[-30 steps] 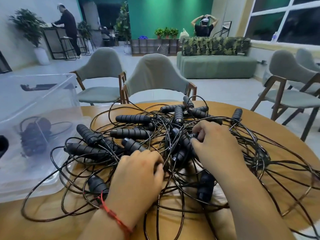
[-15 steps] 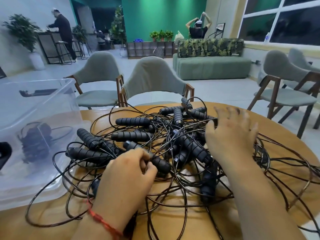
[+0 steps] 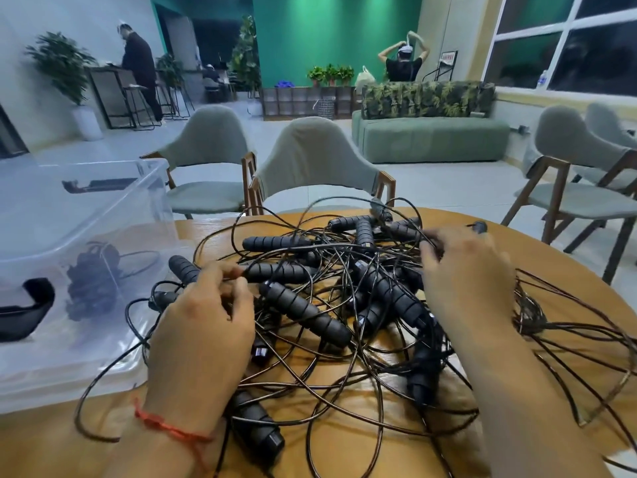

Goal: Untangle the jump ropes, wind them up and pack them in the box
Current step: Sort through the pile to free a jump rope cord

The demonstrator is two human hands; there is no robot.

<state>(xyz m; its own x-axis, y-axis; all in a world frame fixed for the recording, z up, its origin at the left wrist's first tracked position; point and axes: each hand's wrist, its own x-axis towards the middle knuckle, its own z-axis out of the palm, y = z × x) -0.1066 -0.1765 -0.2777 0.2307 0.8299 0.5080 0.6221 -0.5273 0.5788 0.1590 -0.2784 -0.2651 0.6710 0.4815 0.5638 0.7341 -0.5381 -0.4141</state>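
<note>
A lounge with a green rear wall, a green sofa [image 3: 431, 136] at upper right and grey upholstered chairs [image 3: 310, 160] forms the background; two people stand far off at the upper left and upper centre. In the foreground is a round wooden table [image 3: 537, 257]. Spread over its centre is a tangled heap of black jump ropes [image 3: 344, 270], thin cords looping to the right edge of the frame. Their ribbed foam handles [image 3: 303, 313] lie crossed at many angles.

A clear plastic box [image 3: 113, 201] stands on the table at the left edge of the frame, just beside the heap. One wound rope bundle [image 3: 93, 281] shows through its wall.

The left hand [image 3: 203, 332], with a red string bracelet [image 3: 165, 422] at the wrist, sits at lower centre-left over the near-left part of the heap. Its fingers are curled and pinch cords of the ropes.

The right hand [image 3: 462, 270], at centre right, reaches into the far-right part of the tangle. Its fingertips are motion-blurred, so whether they grasp anything cannot be told.
</note>
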